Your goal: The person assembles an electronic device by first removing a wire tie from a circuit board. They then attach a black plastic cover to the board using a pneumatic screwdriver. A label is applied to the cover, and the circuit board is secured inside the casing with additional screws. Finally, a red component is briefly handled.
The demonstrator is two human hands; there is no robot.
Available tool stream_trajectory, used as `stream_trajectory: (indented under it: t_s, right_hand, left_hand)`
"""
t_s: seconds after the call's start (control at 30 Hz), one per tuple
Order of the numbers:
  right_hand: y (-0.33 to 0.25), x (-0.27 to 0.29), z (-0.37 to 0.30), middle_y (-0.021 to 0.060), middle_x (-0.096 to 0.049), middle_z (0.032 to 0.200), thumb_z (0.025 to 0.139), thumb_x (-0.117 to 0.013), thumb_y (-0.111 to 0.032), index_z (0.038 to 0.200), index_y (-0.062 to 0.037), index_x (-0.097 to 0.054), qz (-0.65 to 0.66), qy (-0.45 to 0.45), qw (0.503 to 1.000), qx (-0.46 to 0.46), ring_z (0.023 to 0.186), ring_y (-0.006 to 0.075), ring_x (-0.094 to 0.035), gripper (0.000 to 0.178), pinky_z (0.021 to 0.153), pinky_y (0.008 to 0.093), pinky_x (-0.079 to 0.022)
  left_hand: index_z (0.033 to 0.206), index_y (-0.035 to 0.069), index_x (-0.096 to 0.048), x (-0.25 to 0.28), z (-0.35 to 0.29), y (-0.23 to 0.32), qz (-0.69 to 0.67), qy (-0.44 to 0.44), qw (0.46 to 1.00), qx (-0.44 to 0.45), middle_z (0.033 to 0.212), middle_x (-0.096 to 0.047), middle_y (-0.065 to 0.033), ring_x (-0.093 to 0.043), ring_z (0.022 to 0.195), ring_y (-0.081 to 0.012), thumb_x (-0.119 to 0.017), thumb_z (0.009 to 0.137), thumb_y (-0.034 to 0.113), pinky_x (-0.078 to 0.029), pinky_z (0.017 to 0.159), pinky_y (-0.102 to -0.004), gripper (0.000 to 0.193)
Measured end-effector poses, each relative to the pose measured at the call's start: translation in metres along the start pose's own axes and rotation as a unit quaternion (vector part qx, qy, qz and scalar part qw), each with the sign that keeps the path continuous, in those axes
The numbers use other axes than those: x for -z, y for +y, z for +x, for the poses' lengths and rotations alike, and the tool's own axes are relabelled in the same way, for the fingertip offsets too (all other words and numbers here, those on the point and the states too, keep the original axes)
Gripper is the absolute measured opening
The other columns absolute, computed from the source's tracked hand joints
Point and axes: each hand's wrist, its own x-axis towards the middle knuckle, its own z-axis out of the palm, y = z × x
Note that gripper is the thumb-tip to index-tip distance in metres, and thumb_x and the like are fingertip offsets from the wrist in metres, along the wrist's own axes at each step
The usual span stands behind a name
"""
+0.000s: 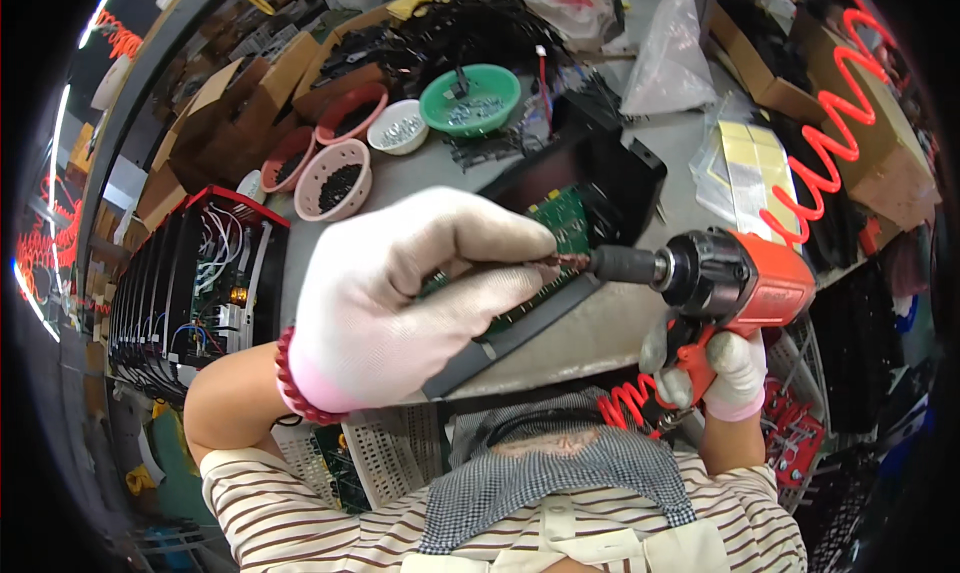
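My right hand, in a white glove, is wrapped round the grip of a red and black pistol-shaped air screwdriver. The tool lies level, its dark socket nose pointing left. My gloved left hand is closed in a pinch at the tip of that nose, against a small brownish metal piece; its exact kind is partly hidden by the fingers. Behind and below the left hand, a green circuit board sits in a black housing on the bench, partly covered by the hand.
Bowls of small hardware stand at the back left: a green one, a white one and a pink one. Stacked black units with exposed wiring stand at left. A red coiled hose hangs at right beside cardboard boxes.
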Motion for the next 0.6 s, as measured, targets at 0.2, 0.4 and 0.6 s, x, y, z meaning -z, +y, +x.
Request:
stream_trajectory:
  t_s: [0.2,0.4,0.6]
  right_hand:
    - [-0.010,0.009,-0.009,0.0213,-0.067,0.082,0.077,-0.074,-0.029,0.123,0.0051,-0.052,0.075,0.003,0.996,-0.043,0.049,0.0151,-0.059,0.061,0.042,0.0263,-0.047]
    - [-0.007,0.020,-0.012,0.0212,-0.066,0.083,0.080,-0.073,-0.034,0.126,0.0047,-0.049,0.040,0.013,0.999,-0.025,0.046,0.0162,-0.058,0.065,0.041,0.0259,-0.046]
    - [-0.006,0.037,0.002,0.0182,-0.063,0.082,0.090,-0.060,-0.043,0.123,0.0024,-0.049,0.028,0.083,0.995,0.036,0.040,0.0143,-0.049,0.058,0.037,0.0254,-0.040]
  left_hand:
    - [0.104,-0.004,-0.060,-0.019,0.017,0.014,-0.164,-0.021,0.960,0.225,0.095,-0.070,-0.0149,-0.071,0.084,-0.0184,-0.057,0.091,0.006,-0.054,0.067,-0.0246,0.018]
    - [0.105,-0.004,-0.060,-0.032,0.021,0.011,-0.065,-0.022,0.982,0.175,0.091,-0.071,-0.0130,-0.070,0.080,-0.0154,-0.056,0.092,0.009,-0.053,0.067,-0.0231,0.019]
    - [0.120,-0.004,-0.056,-0.012,0.061,-0.013,0.124,-0.063,0.989,0.055,0.094,-0.069,-0.0100,-0.065,0.081,-0.0129,-0.047,0.098,0.028,-0.051,0.074,-0.0245,0.040]
